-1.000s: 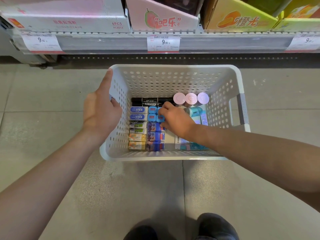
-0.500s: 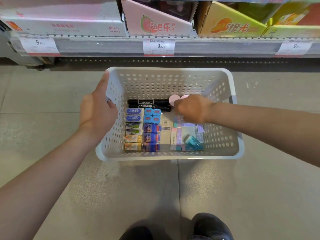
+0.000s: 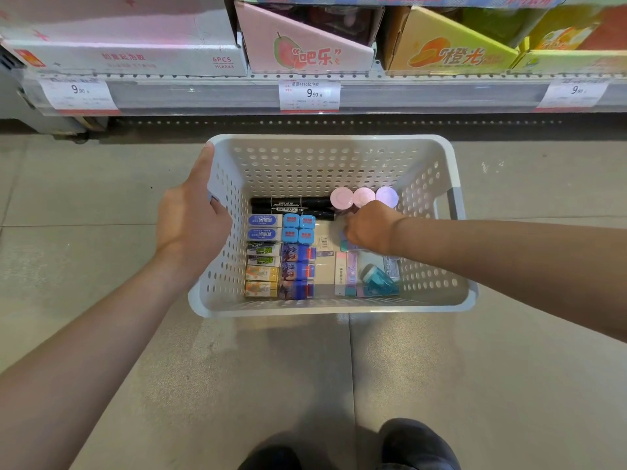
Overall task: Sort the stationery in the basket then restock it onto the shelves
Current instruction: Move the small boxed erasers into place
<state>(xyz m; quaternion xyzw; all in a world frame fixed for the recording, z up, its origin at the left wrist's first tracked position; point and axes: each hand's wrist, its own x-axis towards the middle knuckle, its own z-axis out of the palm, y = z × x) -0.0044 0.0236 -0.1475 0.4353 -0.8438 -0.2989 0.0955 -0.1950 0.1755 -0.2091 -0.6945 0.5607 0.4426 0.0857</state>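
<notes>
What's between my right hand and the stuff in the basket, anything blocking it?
Nothing visible. The right hand is already down inside the basket, fingers on a small teal packet below the round pastel lids. The left hand only grips the basket's left wall.

Both forearms are bare from wrist to frame edge; no sleeve shows. The left hand [image 3: 190,225] and the right hand [image 3: 368,227] carry no gloves, rings, watches or bands. At the bottom edge, two dark shoes [image 3: 417,444] with rounded toes are partly visible, the left one mostly cut off.
</notes>
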